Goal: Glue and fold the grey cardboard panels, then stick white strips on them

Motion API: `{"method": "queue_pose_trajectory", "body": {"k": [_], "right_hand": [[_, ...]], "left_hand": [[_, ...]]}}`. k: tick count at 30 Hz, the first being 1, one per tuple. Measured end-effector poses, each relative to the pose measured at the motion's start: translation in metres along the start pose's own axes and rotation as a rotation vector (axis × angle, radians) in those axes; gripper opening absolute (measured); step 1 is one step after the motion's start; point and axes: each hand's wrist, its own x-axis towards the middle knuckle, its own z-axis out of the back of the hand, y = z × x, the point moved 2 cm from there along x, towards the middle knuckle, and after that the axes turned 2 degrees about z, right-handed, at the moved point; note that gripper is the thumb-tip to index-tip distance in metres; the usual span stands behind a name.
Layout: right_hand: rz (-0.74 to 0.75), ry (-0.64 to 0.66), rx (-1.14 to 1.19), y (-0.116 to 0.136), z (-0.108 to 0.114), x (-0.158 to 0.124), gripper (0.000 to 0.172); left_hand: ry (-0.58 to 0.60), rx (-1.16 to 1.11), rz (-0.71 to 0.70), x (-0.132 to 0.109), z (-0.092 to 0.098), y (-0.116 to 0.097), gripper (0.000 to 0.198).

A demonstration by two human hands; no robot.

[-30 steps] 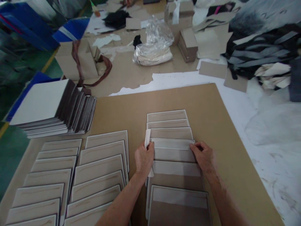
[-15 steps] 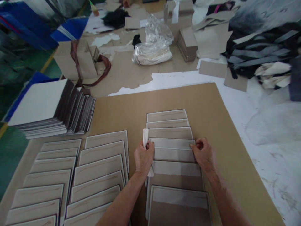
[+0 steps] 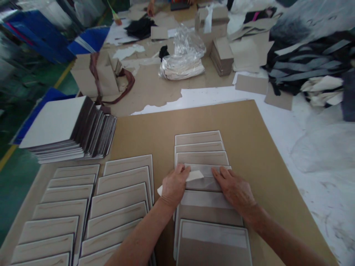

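A row of overlapping grey-beige panels (image 3: 212,253) with dark-and-white edges runs away from me on the brown board, several of them with a paler band along the far edge. My left hand (image 3: 174,185) is closed around a white paper-like strip (image 3: 195,175), whose one end lies over a panel in the middle of the row and whose other end pokes out on the left. My right hand (image 3: 235,188) lies flat on the right part of that same panel, fingers stretched toward its far edge. Nothing shows in the right hand.
Two more rows of overlapping panels (image 3: 119,203) lie to the left. Behind them stands a stack of white-topped boards (image 3: 55,120). Beyond the brown board (image 3: 238,122) are a plastic-wrapped bundle (image 3: 181,68), stacked card pieces (image 3: 222,55) and dark fabric strips (image 3: 307,68). Another person's hand (image 3: 150,8) shows far off.
My left hand has turned, so the white strip now lies across the panel instead of along its left side. My right hand has shifted left from the panel's right edge and flattened onto it.
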Motion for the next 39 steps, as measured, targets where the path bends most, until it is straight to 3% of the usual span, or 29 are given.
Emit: {"method": "queue_pose_trajectory", "body": {"k": [8, 15, 19, 21, 24, 26, 28, 31, 34, 39], "right_hand": [[0.060, 0.020, -0.078, -0.014, -0.008, -0.013, 0.057], [0.082, -0.071, -0.097, -0.029, -0.020, -0.032, 0.055], [0.022, -0.147, -0.081, -0.037, -0.020, -0.040, 0.046], [-0.058, -0.201, -0.028, -0.038, -0.016, -0.043, 0.038], [-0.175, -0.370, 0.263, -0.027, -0.003, -0.038, 0.030], [-0.222, -0.439, 0.630, -0.008, 0.010, -0.027, 0.027], [-0.242, -0.355, 1.022, 0.016, 0.023, -0.012, 0.024], [-0.297, -0.209, 1.407, 0.043, 0.037, 0.012, 0.027], [-0.394, -0.203, 1.607, 0.049, 0.038, 0.028, 0.030], [-0.412, -0.127, 1.578, 0.040, 0.034, 0.034, 0.032]], "left_hand": [[0.107, 0.043, -0.112, -0.009, -0.002, 0.018, 0.050], [0.123, -0.155, -0.075, -0.008, -0.011, 0.029, 0.055], [0.093, -0.369, -0.024, -0.012, 0.002, 0.037, 0.051], [0.036, -0.491, 0.069, -0.018, 0.016, 0.039, 0.044], [0.026, -0.713, 0.273, -0.032, 0.035, 0.032, 0.031], [0.149, -0.908, 0.365, -0.041, 0.041, 0.019, 0.043], [0.300, -1.110, 0.406, -0.047, 0.041, 0.004, 0.050], [0.433, -1.341, 0.459, -0.051, 0.037, -0.013, 0.047], [0.490, -1.465, 0.507, -0.052, 0.028, -0.021, 0.045], [0.481, -1.530, 0.555, -0.050, 0.020, -0.022, 0.045]]}}
